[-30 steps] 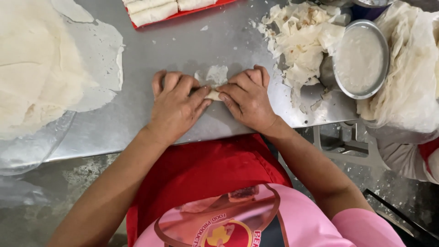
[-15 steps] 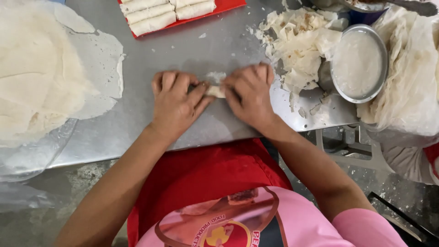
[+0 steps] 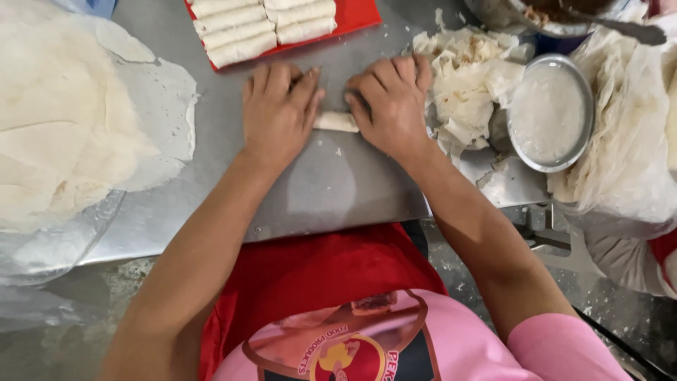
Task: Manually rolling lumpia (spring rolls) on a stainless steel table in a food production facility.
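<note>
The person wore a pink short-sleeved shirt (image 3: 564, 346) and a red apron (image 3: 317, 275) beneath it. At six o'clock a round printed emblem (image 3: 345, 353) marked the shirt. Both forearms were bare.

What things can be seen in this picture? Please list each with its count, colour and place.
small roll: one, pale, on the table between the two hands
metal table: one, grey, under everything
red tray: one, top middle, holding finished rolls
finished rolls: seven or so in view, off-white, in rows on the tray
thin wrappers: a stack, cream, at the left
torn wrapper scraps: a heap, white, to the right of the hands
round metal dish: one, silver, with whitish contents, at the right
apron: one, red, below the table edge
left hand: palm down, touching the small roll's left end
right hand: palm down, touching its right end
</note>
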